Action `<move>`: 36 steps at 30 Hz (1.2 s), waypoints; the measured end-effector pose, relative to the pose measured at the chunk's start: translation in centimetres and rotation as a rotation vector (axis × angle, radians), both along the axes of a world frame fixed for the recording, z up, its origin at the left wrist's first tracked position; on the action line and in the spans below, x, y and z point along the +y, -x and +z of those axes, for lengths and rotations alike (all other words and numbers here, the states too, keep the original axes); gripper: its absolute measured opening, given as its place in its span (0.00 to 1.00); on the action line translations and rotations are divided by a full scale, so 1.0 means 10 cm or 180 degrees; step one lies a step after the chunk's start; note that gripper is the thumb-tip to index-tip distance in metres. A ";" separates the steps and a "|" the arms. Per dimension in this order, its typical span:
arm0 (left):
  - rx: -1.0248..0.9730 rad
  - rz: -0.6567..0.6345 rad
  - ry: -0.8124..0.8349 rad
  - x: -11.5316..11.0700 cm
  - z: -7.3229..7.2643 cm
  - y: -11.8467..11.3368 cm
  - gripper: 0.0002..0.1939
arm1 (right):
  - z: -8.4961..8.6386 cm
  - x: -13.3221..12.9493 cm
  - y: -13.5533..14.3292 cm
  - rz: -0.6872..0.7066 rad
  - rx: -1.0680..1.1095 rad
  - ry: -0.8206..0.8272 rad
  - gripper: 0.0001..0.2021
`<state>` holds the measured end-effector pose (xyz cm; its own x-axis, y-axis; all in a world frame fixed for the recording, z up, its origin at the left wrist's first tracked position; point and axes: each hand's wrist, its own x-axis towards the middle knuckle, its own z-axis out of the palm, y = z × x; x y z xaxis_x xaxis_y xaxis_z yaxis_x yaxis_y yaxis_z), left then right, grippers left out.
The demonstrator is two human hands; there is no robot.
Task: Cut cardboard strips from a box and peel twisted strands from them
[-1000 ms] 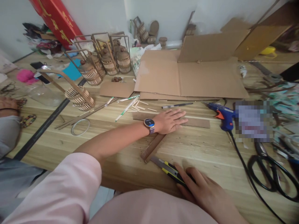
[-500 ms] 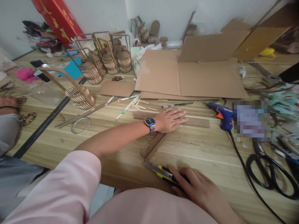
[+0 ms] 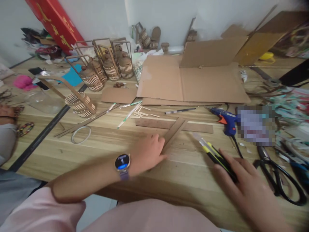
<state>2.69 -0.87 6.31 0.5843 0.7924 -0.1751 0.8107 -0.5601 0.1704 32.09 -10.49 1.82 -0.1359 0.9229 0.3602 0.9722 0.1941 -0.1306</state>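
My left hand [image 3: 147, 153], with a watch on its wrist, rests on the near end of a narrow cardboard strip [image 3: 175, 129] that lies slanted on the wooden table [image 3: 101, 145]. That strip crosses a longer flat cardboard strip [image 3: 154, 123] lying left to right. My right hand [image 3: 248, 187] holds a yellow-and-black utility knife [image 3: 213, 151], blade out and pointing up-left, a little to the right of the slanted strip and apart from it.
A blue glue gun [image 3: 223, 118] and its black cable lie to the right, with black scissors [image 3: 280, 174] beyond. Flattened cardboard sheets [image 3: 190, 82] lie behind. Small bamboo baskets [image 3: 106, 67], thin sticks [image 3: 131, 112] and a wire ring [image 3: 80, 134] stand at the left.
My left hand slid back from the far end of the slanted strip to its near end. My right hand carried the knife from near the table's front edge up and to the right.
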 end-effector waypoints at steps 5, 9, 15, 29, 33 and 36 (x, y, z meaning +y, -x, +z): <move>0.0289 0.0178 0.0075 -0.21 -0.03 0.14 0.05 | -0.04 0.42 0.03 -0.0273 -0.0168 0.0002 0.25; -0.0041 0.0595 0.0087 -0.12 0.04 0.31 0.05 | -0.10 0.55 0.05 -0.0342 -0.0631 -0.0106 0.26; -0.2366 0.1646 0.1972 -0.05 0.20 0.43 0.11 | 0.06 0.51 0.22 -0.0250 -0.0206 -0.0294 0.25; -0.4596 0.2025 0.4620 -0.13 -0.10 -0.22 0.28 | 0.37 0.80 1.09 0.0711 0.4664 0.2535 0.20; -0.4347 0.1925 0.4607 -0.16 -0.15 -0.20 0.28 | 0.28 0.80 0.99 0.0567 0.4917 0.2627 0.19; -0.4197 0.1760 0.4607 -0.17 -0.17 -0.18 0.28 | 0.23 0.81 0.92 0.0351 0.4920 0.2433 0.18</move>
<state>4.49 -2.54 4.57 0.6534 0.5924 -0.4713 -0.1529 0.7130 0.6842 22.88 -2.39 4.10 -0.1837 0.9445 -0.2725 -0.1442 -0.3001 -0.9430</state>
